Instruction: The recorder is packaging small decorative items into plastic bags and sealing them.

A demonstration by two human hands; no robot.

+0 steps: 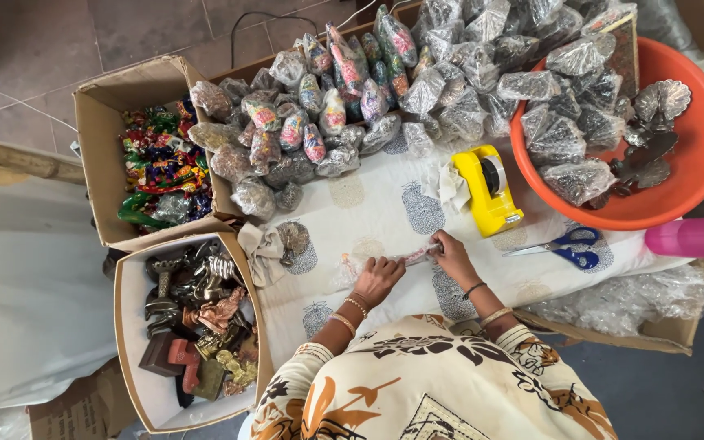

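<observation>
Two hands work close together on a white printed cloth (385, 216) spread over the work surface. Left hand (378, 277): fingers curled, pressing down on one end of a small item in clear wrap (413, 255). Right hand (451, 251): fingertips pinching the other end of the same wrapped item, which lies flat on the cloth between the two hands; its contents are too small to make out. Just beyond the right hand: yellow tape dispenser (489, 190), with a crumpled bit of white cloth (446, 184) touching its left side. To the right of the right hand, near it: blue-handled scissors (564, 246), lying closed on the cloth. Further out on that side: orange basin (694, 147) holding clear-wrapped metal pieces and some unwrapped ones. Beyond both hands: a heap of wrapped figurines (327, 114), some coloured, some grey. To the left of the left hand: small rag (261, 249), then an open cardboard box of unwrapped metal figurines (201, 318); beyond that box, a second box with bright multicoloured pieces (160, 167). Pink plastic object (694, 238) at far right edge, kind unclear.
</observation>
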